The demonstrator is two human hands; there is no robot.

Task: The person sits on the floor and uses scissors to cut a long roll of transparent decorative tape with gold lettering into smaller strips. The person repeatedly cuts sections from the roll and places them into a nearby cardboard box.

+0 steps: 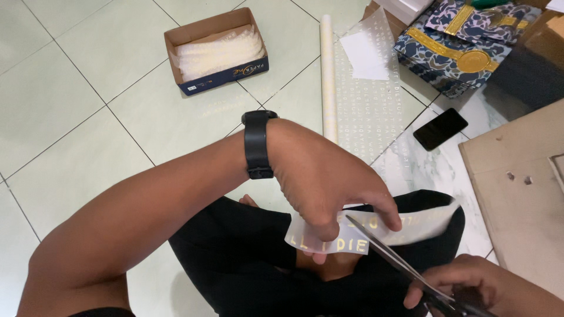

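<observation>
- Left hand (pixel 329 182): fingers pinched on a printed film strip (pixel 376 232), held over the lap.
- Right hand (pixel 470 285): fingers closed through scissors (pixel 393 255), blades parted at the strip's lower edge.
- Floor (pixel 88 117): open tile at left; cardboard box (pixel 216 50), film roll (pixel 327 76), phone (pixel 440 128) well apart, toward the far edge.

Single head camera looks steeply down, close over lap and floor (pixel 88 88).

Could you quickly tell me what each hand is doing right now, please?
Left hand: closed, pinching the lettered strip.
Right hand: closed around the scissors, whose blades are open at the strip.
</observation>
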